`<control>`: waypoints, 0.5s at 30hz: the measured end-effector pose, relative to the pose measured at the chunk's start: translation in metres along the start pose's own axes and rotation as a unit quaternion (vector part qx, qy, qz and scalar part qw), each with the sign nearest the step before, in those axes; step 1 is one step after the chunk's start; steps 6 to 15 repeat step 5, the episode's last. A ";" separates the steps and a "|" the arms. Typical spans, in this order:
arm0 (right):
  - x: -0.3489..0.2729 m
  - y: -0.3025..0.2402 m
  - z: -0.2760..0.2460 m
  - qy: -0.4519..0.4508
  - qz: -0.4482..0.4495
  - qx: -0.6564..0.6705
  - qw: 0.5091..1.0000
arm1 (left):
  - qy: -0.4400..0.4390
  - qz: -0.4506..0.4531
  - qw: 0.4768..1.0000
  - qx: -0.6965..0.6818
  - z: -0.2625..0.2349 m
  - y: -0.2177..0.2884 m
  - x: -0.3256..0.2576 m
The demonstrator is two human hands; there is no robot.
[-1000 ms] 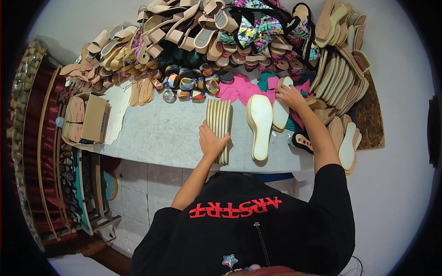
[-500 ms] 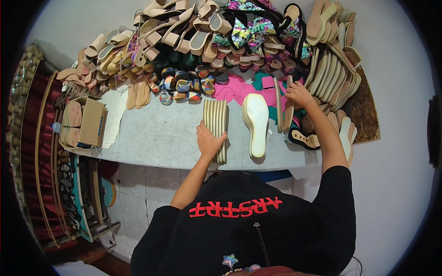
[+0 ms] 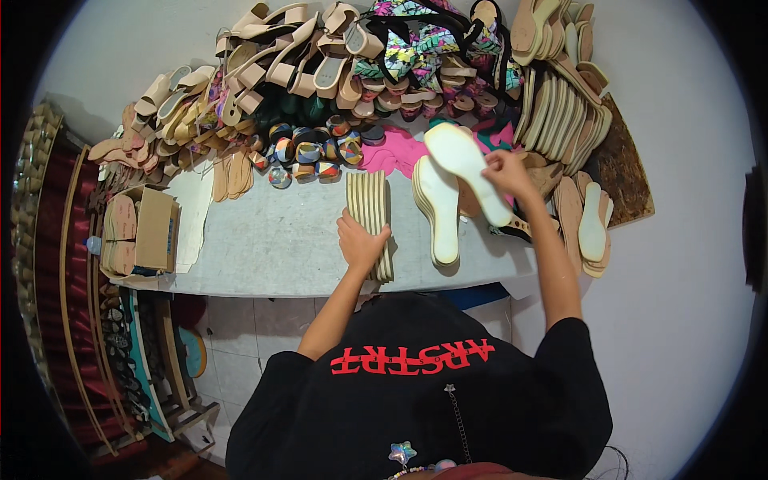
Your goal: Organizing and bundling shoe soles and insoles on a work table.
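Observation:
My left hand [image 3: 362, 242] is wrapped around the near part of a row of cream shoe soles [image 3: 367, 196] standing on edge, pressed side by side. My right hand [image 3: 507, 173] grips a pale shoe sole [image 3: 462, 158] by its right edge. That sole is tilted, its broad end pointing up and left, and it partly covers a stack of flat soles [image 3: 437, 224]. Whether it touches the stack, I cannot tell. Close to my right forearm lies a dark-edged sole with holes [image 3: 516, 229], partly hidden.
Sandals [image 3: 320, 64] are heaped along the table's back, with patterned rolled pieces [image 3: 308, 152] before them. Pink fabric [image 3: 392, 150] lies behind the soles. More soles [image 3: 560, 120] lean at the right near a brown board [image 3: 628, 172]. A cardboard box [image 3: 156, 228] holds insoles at the left.
My right hand has moved slightly left and turned a sole from edge-on to face-up, over the flat stack. My left hand stays on the row of soles. The whole view has shifted a little.

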State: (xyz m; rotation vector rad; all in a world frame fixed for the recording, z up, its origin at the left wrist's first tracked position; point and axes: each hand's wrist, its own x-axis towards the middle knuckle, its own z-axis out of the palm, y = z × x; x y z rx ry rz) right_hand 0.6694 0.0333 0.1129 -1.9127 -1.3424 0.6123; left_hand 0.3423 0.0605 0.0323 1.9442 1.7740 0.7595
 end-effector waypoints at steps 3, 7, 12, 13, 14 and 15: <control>-0.020 0.003 0.045 0.012 0.084 0.115 0.990 | -0.003 -0.002 1.000 0.001 0.000 0.001 0.000; -0.031 0.004 0.067 0.049 0.122 0.111 0.985 | -0.012 -0.007 1.000 0.002 -0.001 0.002 0.001; -0.031 0.004 0.067 0.049 0.122 0.111 0.985 | -0.012 -0.007 1.000 0.002 -0.001 0.002 0.001; -0.031 0.004 0.067 0.049 0.122 0.111 0.985 | -0.012 -0.007 1.000 0.002 -0.001 0.002 0.001; -0.031 0.004 0.067 0.049 0.122 0.111 0.985 | -0.012 -0.007 1.000 0.002 -0.001 0.002 0.001; -0.031 0.004 0.067 0.049 0.122 0.111 0.985 | -0.012 -0.007 1.000 0.002 -0.001 0.002 0.001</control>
